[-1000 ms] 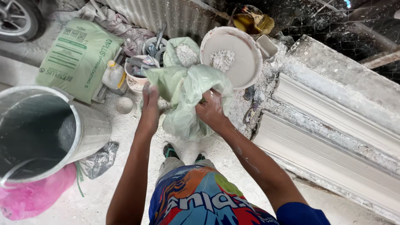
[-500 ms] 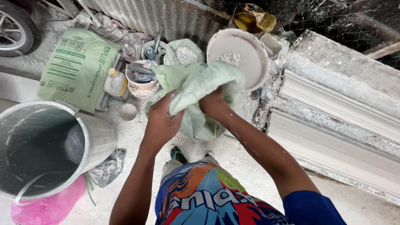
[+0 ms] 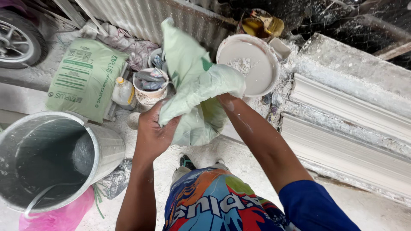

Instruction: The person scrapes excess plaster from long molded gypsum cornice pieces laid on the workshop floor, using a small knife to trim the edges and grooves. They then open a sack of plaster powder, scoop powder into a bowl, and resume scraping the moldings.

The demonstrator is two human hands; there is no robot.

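Two hands on one pale green bag (image 3: 195,81). Left hand (image 3: 156,130) grips the bag's lower fold, fingers (image 3: 147,115) curled shut on the plastic. Right hand is hidden behind the bag's bulging end; cannot tell how its fingers sit, though the forearm runs straight into the bag at about 1 o'clock from the left hand.

Bag's long axis runs from 7 o'clock, at the left hand, up toward 1 o'clock, with a loose corner standing up at 12. Its bulging end lies just beside the rim of a white bucket (image 3: 248,64), which sits at 2 o'clock and holds a little pale powder. Right arm is the nearer one to that bucket.

Outward: small tub of tools (image 3: 150,87) and a bottle (image 3: 122,90) at 10 o'clock, printed green sack (image 3: 85,79) beyond, metal bin (image 3: 51,158) at 8 o'clock, white moulded lengths (image 3: 346,128) at 3.
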